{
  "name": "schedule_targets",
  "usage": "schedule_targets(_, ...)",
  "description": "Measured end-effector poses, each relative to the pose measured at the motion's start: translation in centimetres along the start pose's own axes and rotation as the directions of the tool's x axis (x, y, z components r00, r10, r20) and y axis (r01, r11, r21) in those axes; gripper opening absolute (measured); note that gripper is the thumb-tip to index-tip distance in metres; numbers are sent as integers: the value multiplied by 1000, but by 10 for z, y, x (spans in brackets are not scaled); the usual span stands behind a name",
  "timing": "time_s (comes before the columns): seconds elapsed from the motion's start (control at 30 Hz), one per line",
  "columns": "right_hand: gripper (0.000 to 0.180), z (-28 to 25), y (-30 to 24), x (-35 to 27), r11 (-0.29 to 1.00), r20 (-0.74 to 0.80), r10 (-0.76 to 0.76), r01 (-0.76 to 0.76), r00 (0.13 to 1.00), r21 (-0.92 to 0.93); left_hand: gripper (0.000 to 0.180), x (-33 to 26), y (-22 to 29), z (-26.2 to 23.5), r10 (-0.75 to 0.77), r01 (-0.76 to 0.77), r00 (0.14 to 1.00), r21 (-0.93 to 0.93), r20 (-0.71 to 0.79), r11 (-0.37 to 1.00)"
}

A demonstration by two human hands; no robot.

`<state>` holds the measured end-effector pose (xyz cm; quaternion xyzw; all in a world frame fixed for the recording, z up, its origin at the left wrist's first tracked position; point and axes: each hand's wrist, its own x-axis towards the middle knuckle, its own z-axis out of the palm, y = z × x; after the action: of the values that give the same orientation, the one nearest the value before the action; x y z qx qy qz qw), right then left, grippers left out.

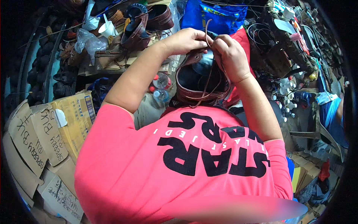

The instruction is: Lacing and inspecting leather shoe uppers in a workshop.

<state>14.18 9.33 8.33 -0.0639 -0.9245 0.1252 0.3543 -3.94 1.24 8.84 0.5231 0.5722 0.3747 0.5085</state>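
A brown leather shoe is held upright against my chest, its dark opening facing up. My left hand is closed at the far end of the shoe, its fingertips pinching the leather flap with the eyelets. Right beside it, my right hand is closed with fingers pressed together by a leather lace. One end of that lace loops up between the two hands, and another strand hangs across the shoe's opening. The exact grip of the right fingertips is partly hidden.
Further brown shoes stand on the cluttered bench at the back left, near a white cup. A blue bag lies straight ahead. Plastic bottles sit left of the shoe; cardboard boxes are stacked at the left.
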Motion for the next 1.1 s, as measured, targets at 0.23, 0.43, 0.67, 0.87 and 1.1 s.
schedule_targets(0.23, 21, 2, 1, 3, 983, -46, -21, 29, 999, 180, 24, 0, 5, -3, -1, -6, 1000, 431, 16, 902)
schedule_targets(0.43, 24, -13, -7, -10, 423, 138, 479, -366, 867, 829, 14, -28, 30, -13, 225, -174, 924, 183, -309, 968)
schedule_targets(0.67, 32, -18, 5, -51, 279, 247, 560, -461, 791, 842, 28, -45, 4, -58, 131, -22, 939, 325, -317, 946)
schedule_targets(0.87, 28, -15, 29, -138, -399, 757, 424, -648, 496, 648, 11, -74, -72, -74, 36, 152, 931, 474, -365, 867)
schedule_targets(1.1, 32, -46, 100, -153, 387, 266, 770, -757, 580, 527, 49, -60, -30, -32, 160, -86, 944, 253, -289, 964)
